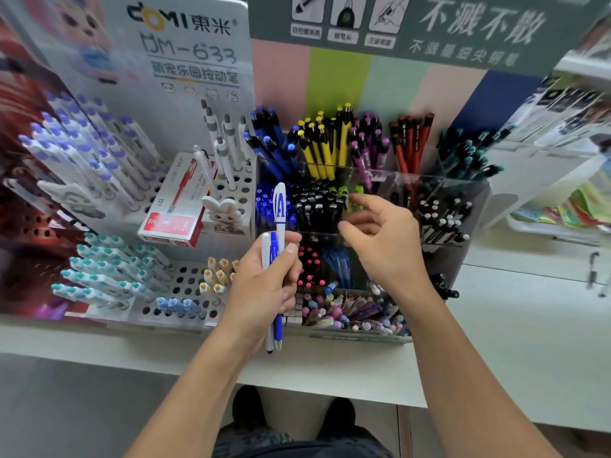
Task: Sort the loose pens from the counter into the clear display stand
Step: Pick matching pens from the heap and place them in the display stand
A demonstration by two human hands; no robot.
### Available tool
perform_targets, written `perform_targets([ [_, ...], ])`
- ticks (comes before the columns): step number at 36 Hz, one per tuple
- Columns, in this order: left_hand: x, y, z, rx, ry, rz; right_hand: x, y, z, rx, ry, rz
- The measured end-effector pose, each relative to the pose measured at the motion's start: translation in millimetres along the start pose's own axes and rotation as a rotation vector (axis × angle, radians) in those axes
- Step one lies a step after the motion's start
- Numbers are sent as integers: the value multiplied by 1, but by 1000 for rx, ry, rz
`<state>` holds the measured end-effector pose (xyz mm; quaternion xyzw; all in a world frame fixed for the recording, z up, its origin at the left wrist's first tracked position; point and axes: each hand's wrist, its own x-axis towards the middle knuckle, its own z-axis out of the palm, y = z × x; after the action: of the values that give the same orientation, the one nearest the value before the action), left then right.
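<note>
In the head view, the left hand (264, 289) sits at the centre of the frame and grips two white-and-blue pens (277, 259) upright, fingers and thumb curled round their barrels; the taller pen's cap rises above the fist in front of the clear display stand (429, 180), and both tips point down past the heel of the hand toward the white counter (496, 342). The right hand (383, 239) is just right of centre, over the middle compartments of the stand, its fingers bent and spread; a green pen (352, 196) shows just above its fingertips, but whether the fingers actually hold it cannot be told. The stand fills the upper middle of the frame, its compartments packed with blue, yellow, pink, red, teal and black pens. To the left stands a white perforated pen rack (185, 285) with light blue and teal pens, and a red-and-white pen box (175, 209) lies on it. At the right edge a few dark loose pens (444, 287) lie on the counter beside the stand.
</note>
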<state>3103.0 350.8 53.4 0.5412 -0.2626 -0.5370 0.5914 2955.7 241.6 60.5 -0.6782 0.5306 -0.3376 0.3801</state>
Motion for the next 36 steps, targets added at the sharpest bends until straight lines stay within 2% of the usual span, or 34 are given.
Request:
perform_targets([
  [4, -1, 1, 5, -4, 5, -9, 5, -4, -2, -7, 26, -31],
  [10, -3, 1, 12, 23, 9, -10, -3, -8, 9, -163, -161, -13],
  [16, -6, 4, 15, 27, -4, -21, -14, -6, 2, -96, -12, 37],
  [23, -9, 7, 22, -108, -77, -103, -10, -4, -14, -4, -46, 82],
  [27, -9, 9, 24, -148, -141, -160, -16, -16, -21, 185, -29, 100],
  [31, -12, 12, 28, -135, -296, -204, -20, -28, -24, 489, -233, 215],
  [34, -14, 13, 31, -31, -399, -212, -21, -32, -24, 559, -269, 213],
  [36, -14, 13, 33, -10, -396, -217, -20, -31, -25, 571, -225, 165],
])
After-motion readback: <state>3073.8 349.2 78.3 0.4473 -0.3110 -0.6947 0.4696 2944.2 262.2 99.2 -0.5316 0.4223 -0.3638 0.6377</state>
